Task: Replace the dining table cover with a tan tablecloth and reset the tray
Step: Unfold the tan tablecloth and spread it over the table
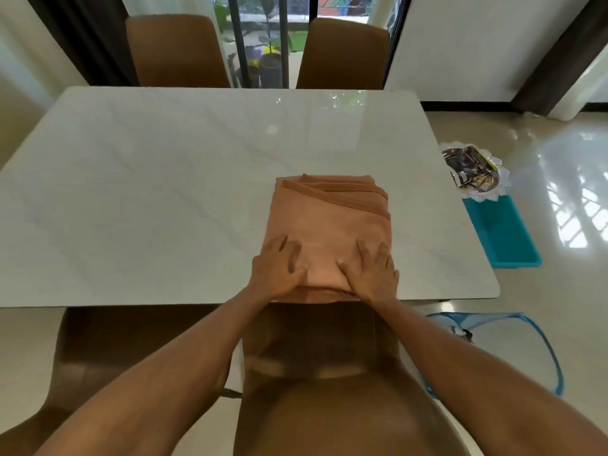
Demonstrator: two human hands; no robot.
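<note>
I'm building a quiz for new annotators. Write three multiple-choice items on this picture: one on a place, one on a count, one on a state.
1. Where is the tray? A on the table; B on a chair; C low down, off the table's right end.
2. How many chairs stand at the far side? A one; B two; C four.
3. The tan tablecloth is: A folded in a pile; B spread out; C on the floor.

Answers: C, it lies by the teal bin, below the tabletop. B, two brown backs show there. A, the left hand and right hand rest on the folded pile.
</note>
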